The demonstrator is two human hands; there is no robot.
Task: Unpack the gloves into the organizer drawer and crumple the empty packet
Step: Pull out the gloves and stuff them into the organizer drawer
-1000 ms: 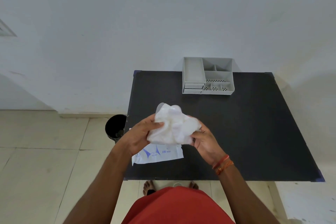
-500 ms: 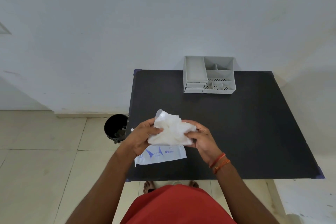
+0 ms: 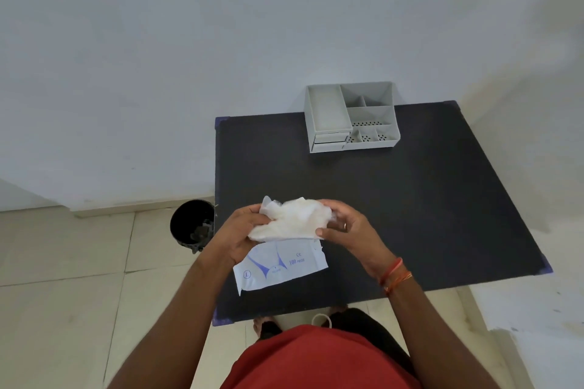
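Note:
A bunch of thin white plastic gloves is held above the black table between both hands. My left hand grips its left end and my right hand closes over its right end. Under the hands, near the table's front left, lies the flat white packet with blue print. The grey organizer stands at the table's far edge against the wall, its two small drawers at the front left pushed in.
A black bin stands on the tiled floor just left of the table. A pale wall rises behind the table. My red clothing and bare feet show below the table's front edge.
The bunch of gloves has been pressed flatter and lower between my hands. My right hand has come over its top. The view has shifted, so the table sits further right.

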